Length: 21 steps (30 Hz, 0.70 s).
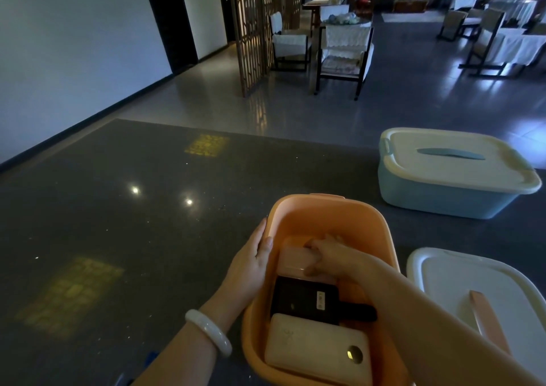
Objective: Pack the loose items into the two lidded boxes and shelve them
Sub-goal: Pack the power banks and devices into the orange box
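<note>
The left hand point(251, 264), a pale bracelet point(206, 331) on its wrist, grips the left rim of the open orange box point(369, 217), thumb hooked inside the wall. The right hand point(325, 255) reaches down into that box, fingers curled round a pink case point(295, 261) at its far end, beyond a black device point(304, 300) and a cream device point(310, 347). The box stands on the dark table point(118, 208), its white lid point(443, 279) just to the right and the lidded blue box point(443, 193) farther back.

Dim hall: glossy grey floor point(206, 96), lattice screen point(251, 28), chairs point(344, 49).
</note>
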Motion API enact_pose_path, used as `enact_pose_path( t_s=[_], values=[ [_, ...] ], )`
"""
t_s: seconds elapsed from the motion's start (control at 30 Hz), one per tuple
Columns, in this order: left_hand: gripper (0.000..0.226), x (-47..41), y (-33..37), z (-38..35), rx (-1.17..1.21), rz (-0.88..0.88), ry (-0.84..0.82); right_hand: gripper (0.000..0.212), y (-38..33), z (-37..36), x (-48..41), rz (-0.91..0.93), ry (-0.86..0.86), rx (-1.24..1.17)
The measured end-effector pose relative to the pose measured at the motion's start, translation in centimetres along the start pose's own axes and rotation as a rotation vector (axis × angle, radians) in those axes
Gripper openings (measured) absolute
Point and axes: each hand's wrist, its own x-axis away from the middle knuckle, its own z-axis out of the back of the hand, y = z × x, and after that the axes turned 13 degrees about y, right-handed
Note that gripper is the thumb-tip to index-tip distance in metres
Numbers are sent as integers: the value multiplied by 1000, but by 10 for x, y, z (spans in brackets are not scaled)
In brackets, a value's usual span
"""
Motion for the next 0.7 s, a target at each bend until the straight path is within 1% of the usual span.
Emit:
enact_pose_path(
  t_s=[0.23,0.37,0.47,0.53,0.6,0.67,0.7],
  values=[
    [52,1,1,1,-40,-25,24,68,-3,-1,4,34,19,26],
    [53,3,3,1,-118,-47,43,60,-2,2,10,41,40,42],
    [55,7,6,5,-132,-47,100,38,-2,5,12,59,172,-41],
    [53,12,7,12,-142,-56,171,23,-1,7,11,87,324,-211],
    [43,19,3,20,-181,-63,240,13,-7,14,9,139,481,-284],
    [27,28,-8,32,-229,-59,278,4,-25,22,7,223,589,-331],
    [20,33,-14,37,-260,-64,297,9,-35,27,10,282,635,-343]
  ],
)
